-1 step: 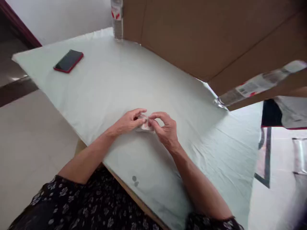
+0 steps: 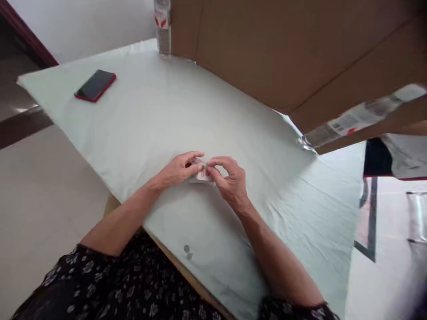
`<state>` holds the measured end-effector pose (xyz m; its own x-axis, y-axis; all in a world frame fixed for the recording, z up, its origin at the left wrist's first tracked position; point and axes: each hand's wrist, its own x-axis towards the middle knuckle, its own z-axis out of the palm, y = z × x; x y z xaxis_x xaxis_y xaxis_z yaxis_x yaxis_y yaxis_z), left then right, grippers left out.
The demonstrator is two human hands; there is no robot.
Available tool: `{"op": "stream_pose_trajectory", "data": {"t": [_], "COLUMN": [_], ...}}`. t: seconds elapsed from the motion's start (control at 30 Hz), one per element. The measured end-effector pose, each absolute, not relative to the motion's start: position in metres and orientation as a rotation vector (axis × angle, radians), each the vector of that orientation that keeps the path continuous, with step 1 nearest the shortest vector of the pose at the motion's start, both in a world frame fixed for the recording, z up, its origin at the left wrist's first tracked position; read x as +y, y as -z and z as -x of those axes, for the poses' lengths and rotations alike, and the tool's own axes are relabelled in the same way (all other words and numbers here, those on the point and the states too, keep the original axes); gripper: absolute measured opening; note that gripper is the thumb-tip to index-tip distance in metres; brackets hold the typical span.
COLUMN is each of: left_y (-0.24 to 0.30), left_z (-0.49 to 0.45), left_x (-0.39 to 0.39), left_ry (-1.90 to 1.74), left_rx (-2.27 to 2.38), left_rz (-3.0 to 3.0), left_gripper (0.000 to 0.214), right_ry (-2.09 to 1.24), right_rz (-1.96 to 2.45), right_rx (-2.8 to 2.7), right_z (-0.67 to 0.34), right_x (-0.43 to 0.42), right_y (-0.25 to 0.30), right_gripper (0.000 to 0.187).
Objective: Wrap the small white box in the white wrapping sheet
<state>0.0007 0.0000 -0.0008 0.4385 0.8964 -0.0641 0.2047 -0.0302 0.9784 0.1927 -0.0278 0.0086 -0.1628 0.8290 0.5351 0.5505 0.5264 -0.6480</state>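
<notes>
Both hands meet over a small whitish packet with reddish marks (image 2: 202,174), low over the pale cloth. My left hand (image 2: 178,170) grips its left side, thumb on top and fingers curled behind. From the right, my right hand (image 2: 231,178) pinches the packet's edge between thumb and forefinger. The packet looks partly see-through at its rim, but its exact kind is too small and blurred to make out. The fingers hide much of it.
A pale green cloth (image 2: 140,120) covers the table. A dark phone with a red edge (image 2: 95,85) lies at the far left. A large brown cardboard box (image 2: 253,53), taped at its edges, stands behind and to the right. Two dark spots (image 2: 187,251) mark the cloth near the front edge.
</notes>
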Motion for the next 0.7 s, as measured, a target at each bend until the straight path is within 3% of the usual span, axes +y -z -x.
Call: {"op": "stream_pose_trajectory", "data": {"t": [0.33, 0.7], "left_y": [0.001, 0.002], "left_z": [-0.005, -0.004], "left_x": [-0.001, -0.001], "left_ry": [-0.787, -0.803], "left_rx": [1.052, 1.064], "left_rz": [-1.600, -1.545], "left_gripper": [0.048, 0.045], "right_ry": [-0.058, -0.330], "right_rz": [1.053, 1.010], "right_rx": [-2.112, -1.826], "right_z": [-0.198, -0.213], "right_x": [-0.037, -0.039], "right_y": [-0.004, -0.013], "right_gripper": [0.011, 0.012]}}
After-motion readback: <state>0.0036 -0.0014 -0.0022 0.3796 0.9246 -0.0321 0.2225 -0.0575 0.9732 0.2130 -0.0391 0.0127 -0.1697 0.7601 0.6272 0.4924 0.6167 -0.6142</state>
